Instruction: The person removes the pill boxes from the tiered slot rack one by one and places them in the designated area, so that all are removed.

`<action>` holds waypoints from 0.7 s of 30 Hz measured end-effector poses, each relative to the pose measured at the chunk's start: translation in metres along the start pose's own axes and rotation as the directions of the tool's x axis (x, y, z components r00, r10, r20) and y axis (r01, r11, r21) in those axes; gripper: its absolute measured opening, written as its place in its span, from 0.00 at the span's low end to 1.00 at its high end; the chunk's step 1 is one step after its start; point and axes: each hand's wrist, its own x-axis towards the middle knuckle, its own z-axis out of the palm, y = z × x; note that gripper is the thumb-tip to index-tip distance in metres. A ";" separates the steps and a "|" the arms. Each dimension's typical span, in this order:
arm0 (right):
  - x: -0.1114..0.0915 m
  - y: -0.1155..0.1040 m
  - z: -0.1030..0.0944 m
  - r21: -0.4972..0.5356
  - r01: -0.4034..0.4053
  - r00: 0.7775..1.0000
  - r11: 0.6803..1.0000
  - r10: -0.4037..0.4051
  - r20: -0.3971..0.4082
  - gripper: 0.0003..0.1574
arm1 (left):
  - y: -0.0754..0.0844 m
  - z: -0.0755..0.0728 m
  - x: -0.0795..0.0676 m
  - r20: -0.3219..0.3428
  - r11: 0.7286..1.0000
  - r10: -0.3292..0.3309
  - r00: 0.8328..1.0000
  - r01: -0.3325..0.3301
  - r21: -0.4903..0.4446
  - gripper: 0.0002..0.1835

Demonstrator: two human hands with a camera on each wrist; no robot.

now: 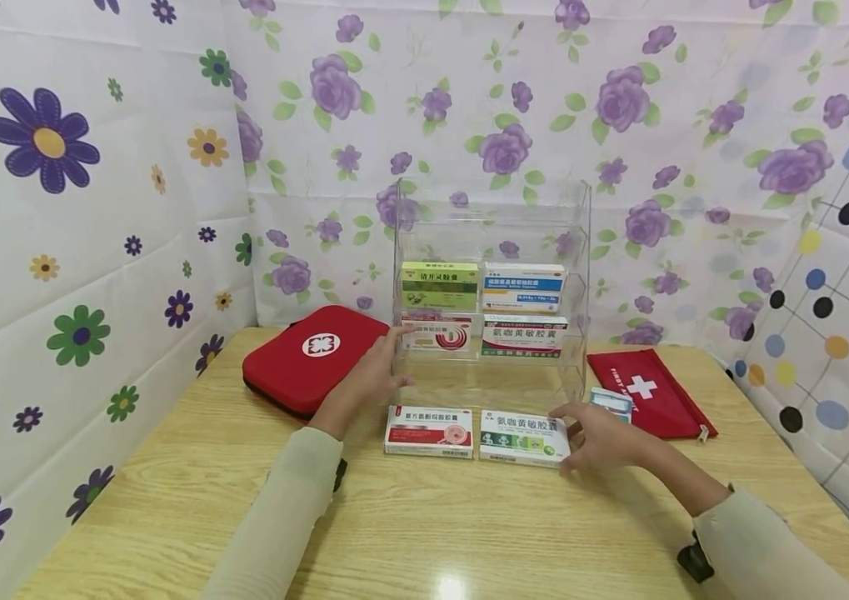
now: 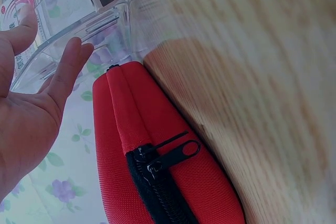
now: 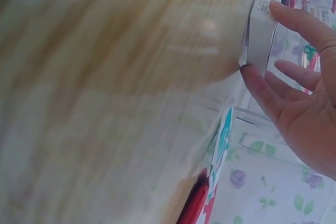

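Observation:
My right hand holds the right end of a white-and-green medicine box lying on the table, with fingertips at its corners. In the right wrist view, thumb and finger span the end of that box. A red-and-white medicine box lies just left of it. My left hand is at the left side of a clear stepped rack, its fingers spread. One fingertip overlaps the red-and-white box with arcs in the lower filled tier. Beside that box stands a green-and-red box.
One tier up stand a green box and a blue-and-white box. A red hard case lies left of the rack. At the right are a red first aid pouch and a small white-and-blue pack. Flowered cloth hangs behind.

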 end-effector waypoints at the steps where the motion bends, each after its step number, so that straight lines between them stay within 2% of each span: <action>1: 0.000 0.000 0.000 0.004 0.004 1.000 1.000 -0.004 0.003 0.53 | 0.000 0.000 0.000 -0.002 1.000 -0.001 1.000 0.001 -0.003 0.49; 21: 0.000 0.002 0.000 0.035 0.010 1.000 0.999 -0.010 -0.009 0.54 | 0.002 0.000 0.001 0.003 1.000 -0.020 1.000 0.020 -0.011 0.49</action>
